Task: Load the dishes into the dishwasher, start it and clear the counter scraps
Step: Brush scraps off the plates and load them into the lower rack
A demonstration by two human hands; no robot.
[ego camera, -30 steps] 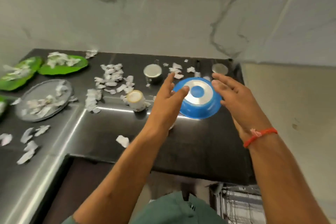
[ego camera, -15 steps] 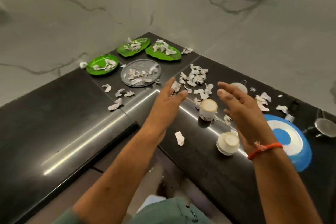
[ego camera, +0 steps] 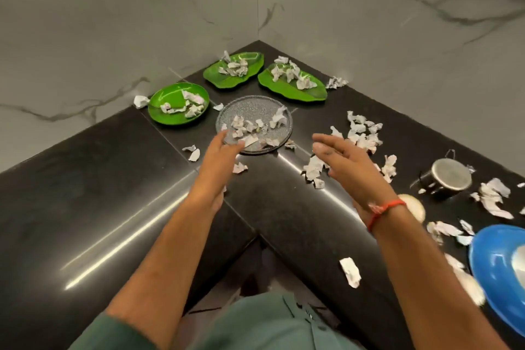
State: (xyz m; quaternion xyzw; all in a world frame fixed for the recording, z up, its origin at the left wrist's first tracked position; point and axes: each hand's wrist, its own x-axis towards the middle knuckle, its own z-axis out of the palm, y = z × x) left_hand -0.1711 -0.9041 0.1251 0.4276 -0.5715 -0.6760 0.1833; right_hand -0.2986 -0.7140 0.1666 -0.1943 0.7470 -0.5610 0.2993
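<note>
A grey speckled plate (ego camera: 255,106) holding paper scraps lies near the corner of the black counter (ego camera: 119,193). My left hand (ego camera: 220,159) reaches out with straight fingers, its tips at the plate's near left rim. My right hand (ego camera: 343,162) hovers open to the right of the plate, above a pile of white paper scraps (ego camera: 360,133). Behind the plate lie a round green plate (ego camera: 173,96) and two green leaf-shaped plates (ego camera: 227,77) (ego camera: 287,88), all with scraps on them. Neither hand holds anything.
An upturned steel cup (ego camera: 449,177) stands at the right, with more scraps (ego camera: 491,196) beside it. A blue bowl (ego camera: 494,267) lies upside down at the right edge. A white cup (ego camera: 416,206) peeks out behind my right wrist. Marble walls meet behind the counter's corner.
The view has swung left from the blue bowl to the counter's corner. Both hands have moved away from the bowl and now reach toward the grey plate.
</note>
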